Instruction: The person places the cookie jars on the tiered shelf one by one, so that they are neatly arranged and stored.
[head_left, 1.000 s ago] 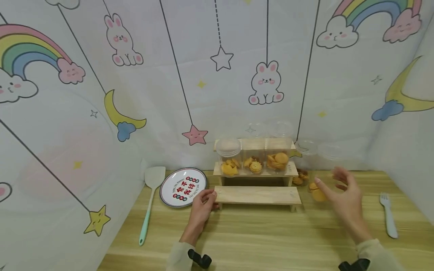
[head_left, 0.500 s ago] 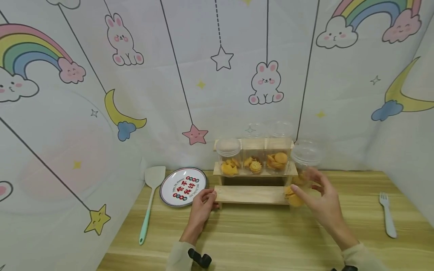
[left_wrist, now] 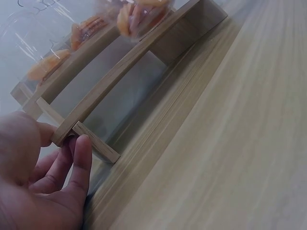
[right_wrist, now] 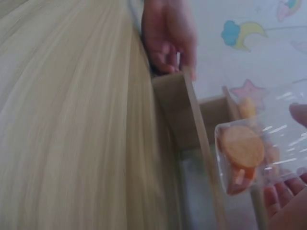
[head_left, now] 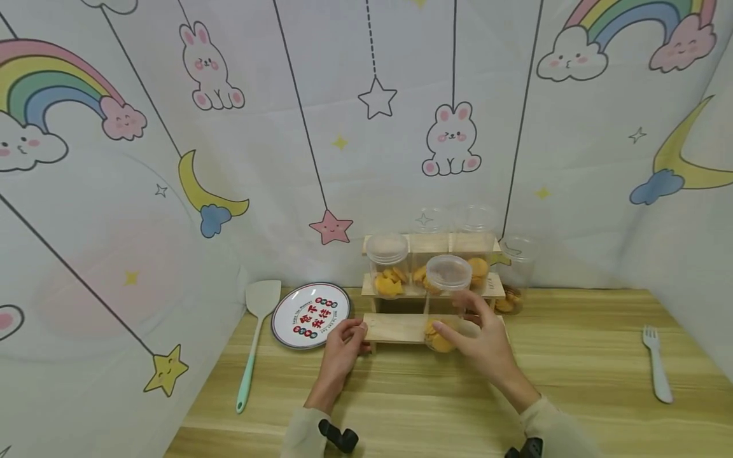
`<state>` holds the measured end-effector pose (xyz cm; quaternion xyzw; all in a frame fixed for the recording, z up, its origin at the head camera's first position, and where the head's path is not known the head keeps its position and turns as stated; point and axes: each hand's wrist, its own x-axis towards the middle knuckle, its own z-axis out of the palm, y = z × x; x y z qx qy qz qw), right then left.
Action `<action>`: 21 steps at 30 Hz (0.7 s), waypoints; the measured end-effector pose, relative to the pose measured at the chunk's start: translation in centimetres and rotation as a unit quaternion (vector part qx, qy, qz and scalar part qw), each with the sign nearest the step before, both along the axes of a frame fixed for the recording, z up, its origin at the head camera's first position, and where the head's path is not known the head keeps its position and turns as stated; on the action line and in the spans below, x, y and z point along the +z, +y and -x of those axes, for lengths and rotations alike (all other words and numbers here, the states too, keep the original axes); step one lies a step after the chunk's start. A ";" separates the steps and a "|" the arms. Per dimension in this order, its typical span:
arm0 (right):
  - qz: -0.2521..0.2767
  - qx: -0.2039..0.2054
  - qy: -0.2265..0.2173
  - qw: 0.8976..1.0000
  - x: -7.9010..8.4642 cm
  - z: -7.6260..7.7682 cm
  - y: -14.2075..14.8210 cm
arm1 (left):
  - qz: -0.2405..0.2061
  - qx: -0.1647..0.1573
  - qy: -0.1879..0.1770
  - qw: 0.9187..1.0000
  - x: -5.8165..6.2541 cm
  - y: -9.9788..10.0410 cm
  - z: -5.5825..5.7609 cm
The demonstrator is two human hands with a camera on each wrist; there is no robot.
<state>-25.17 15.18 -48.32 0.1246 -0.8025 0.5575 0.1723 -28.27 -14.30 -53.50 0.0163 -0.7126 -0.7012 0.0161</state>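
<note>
In the head view, my left hand point(head_left: 339, 353) grips the left end of the front step of a light wooden tiered stand point(head_left: 392, 328). The left wrist view shows its thumb and fingers around the board's end. My right hand point(head_left: 487, 337) holds a clear plastic jar point(head_left: 448, 273) with round golden cookies in its bottom, upright at the front step. In the right wrist view the jar's base point(right_wrist: 242, 148) is beside the board; whether they touch I cannot tell. Behind it, several similar jars of cookies, such as the left one point(head_left: 388, 270), stand on the middle step.
Another cookie jar point(head_left: 515, 273) stands on the table right of the stand. Left of it lie a white plate point(head_left: 286, 321) with red characters and a spatula point(head_left: 260, 305) with a mint handle. A pale fork point(head_left: 658, 366) lies far right. Patterned cloth walls surround the table.
My right hand has carried the jar leftward from the table right of the stand to the front step. My left hand has stayed at the step's left end.
</note>
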 end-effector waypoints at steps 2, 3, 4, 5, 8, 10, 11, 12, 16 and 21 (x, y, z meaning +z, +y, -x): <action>0.003 0.008 -0.004 1.000 -0.2 0.3 -1.0 | 0.001 -0.002 0.002 1.000 0.0 0.0 0.0; 0.004 0.011 -0.005 1.000 -0.2 0.4 -1.4 | 0.001 -0.003 0.002 1.000 0.0 0.0 0.0; 0.007 0.015 -0.007 1.000 -0.2 0.4 -1.9 | 0.001 -0.004 0.004 1.000 0.0 0.0 -0.1; 0.010 0.018 -0.009 1.000 -0.3 0.5 -2.4 | 0.002 -0.005 0.006 1.000 0.0 0.0 -0.1; 0.019 0.022 -0.009 1.000 -0.3 0.8 -3.7 | 0.002 -0.004 0.009 1.000 0.1 0.0 -0.1; 0.027 0.021 -0.007 0.999 -0.4 1.0 -4.5 | 0.001 -0.003 0.008 1.000 0.1 0.1 0.0; 0.031 0.021 -0.006 0.999 -0.5 1.1 -4.9 | 0.002 -0.002 0.008 1.000 0.1 0.0 0.0; 0.035 0.020 -0.002 0.999 -0.5 1.2 -5.3 | 0.001 -0.001 0.007 1.000 0.1 0.0 0.0; 0.057 0.009 0.005 0.998 -0.8 1.4 -6.6 | 0.001 -0.005 0.008 1.000 0.1 0.0 -0.1; 0.066 -0.021 0.001 0.998 -1.1 1.4 -7.3 | 0.000 -0.011 0.015 1.000 0.0 0.0 -0.1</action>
